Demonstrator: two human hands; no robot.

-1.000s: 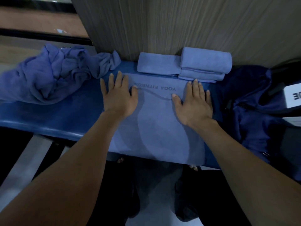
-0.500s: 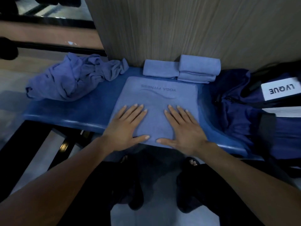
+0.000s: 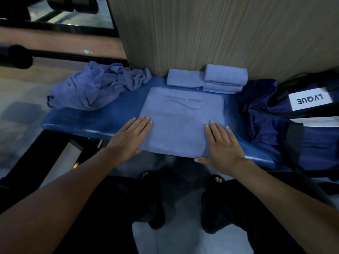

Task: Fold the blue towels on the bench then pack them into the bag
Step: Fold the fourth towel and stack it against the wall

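A flat, half-folded light-blue towel with a printed logo (image 3: pixel 180 123) is lying on the glossy blue desk (image 3: pixel 110 118), its near edge overhanging the front. The left hand (image 3: pixel 131 138) is pressing flat on its left side and the right hand (image 3: pixel 222 143) on its right, each grip spread apart, clamping nothing. The towel's long axis is running away from the person, so the next fold probably goes near edge to far edge, both hands equally close. Three folded blue towels (image 3: pixel 224 77) are sitting against the wall, one crumpled heap of blue cloth (image 3: pixel 91 88) is lying to the left, and one navy bag (image 3: pixel 271 116) is waiting on the right.
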